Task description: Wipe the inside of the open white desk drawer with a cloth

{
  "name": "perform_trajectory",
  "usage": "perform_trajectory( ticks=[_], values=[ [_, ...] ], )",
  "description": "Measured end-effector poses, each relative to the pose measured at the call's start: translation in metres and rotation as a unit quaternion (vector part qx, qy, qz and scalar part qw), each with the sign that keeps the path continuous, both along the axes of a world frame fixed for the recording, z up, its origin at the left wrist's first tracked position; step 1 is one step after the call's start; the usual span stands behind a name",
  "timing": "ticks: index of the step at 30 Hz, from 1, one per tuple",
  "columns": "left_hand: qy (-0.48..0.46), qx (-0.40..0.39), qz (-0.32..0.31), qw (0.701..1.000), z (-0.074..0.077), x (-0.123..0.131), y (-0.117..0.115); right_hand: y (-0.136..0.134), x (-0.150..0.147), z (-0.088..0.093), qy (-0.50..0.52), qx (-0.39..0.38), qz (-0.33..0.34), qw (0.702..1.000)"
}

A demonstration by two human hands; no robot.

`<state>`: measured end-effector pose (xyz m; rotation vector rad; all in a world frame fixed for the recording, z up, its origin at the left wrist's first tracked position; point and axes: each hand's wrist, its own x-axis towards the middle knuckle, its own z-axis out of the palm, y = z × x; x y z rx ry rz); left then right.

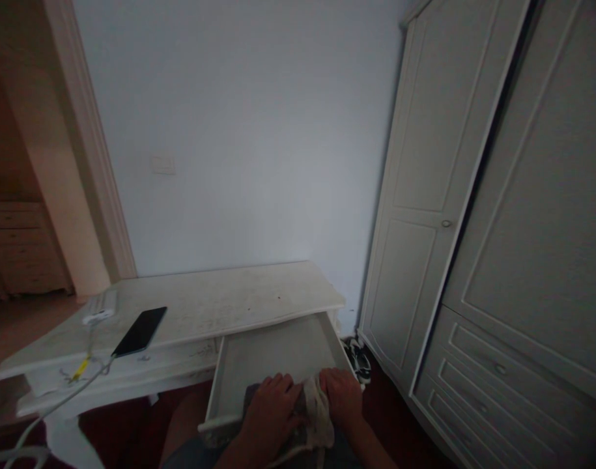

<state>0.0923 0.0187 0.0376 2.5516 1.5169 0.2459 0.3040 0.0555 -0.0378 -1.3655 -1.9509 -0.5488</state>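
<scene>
Cloth [320, 414], crumpled, seemingly soft, gripped by left hand [271, 407], right hand [344, 394], over white drawer [273, 352]

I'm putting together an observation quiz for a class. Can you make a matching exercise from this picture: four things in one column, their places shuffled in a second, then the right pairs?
Things
1. black flat smartphone
2. pale crumpled cloth
3. tall white wooden wardrobe
4. dark shoes with pale stripes

Places
A. on the floor by the right end of the white wooden desk
B. at the front of the open white drawer, touched by the left hand and the right hand
C. lying on the desk's top, towards its left
D. standing on the right

Pairs: 1-C, 2-B, 3-D, 4-A
</scene>
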Motion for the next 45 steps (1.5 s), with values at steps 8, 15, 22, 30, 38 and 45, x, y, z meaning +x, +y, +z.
perform_trajectory(
  ticks=[8,15,22,30,38,45],
  values=[
    [0.009,0.022,0.070,0.997,-0.016,-0.119,-0.022,-0.004,-0.004,0.009,0.006,0.035,0.026,0.999],
    [0.030,0.058,0.085,0.994,-0.027,-0.115,-0.029,-0.002,-0.005,0.006,0.003,0.022,0.010,1.000],
    [-0.015,0.016,0.006,1.000,0.001,0.006,-0.006,0.007,0.007,-0.013,-0.026,-0.025,-0.007,0.999],
    [-0.020,-0.005,0.036,0.999,-0.003,-0.051,-0.011,0.001,0.000,-0.001,-0.006,0.010,0.010,1.000],
    [-0.074,0.074,0.071,0.992,-0.028,-0.143,-0.024,-0.003,-0.003,0.007,-0.003,0.025,0.015,1.000],
    [-0.003,0.029,0.037,0.999,-0.006,-0.067,-0.015,-0.002,-0.003,0.005,-0.006,0.015,0.010,1.000]
  ],
)
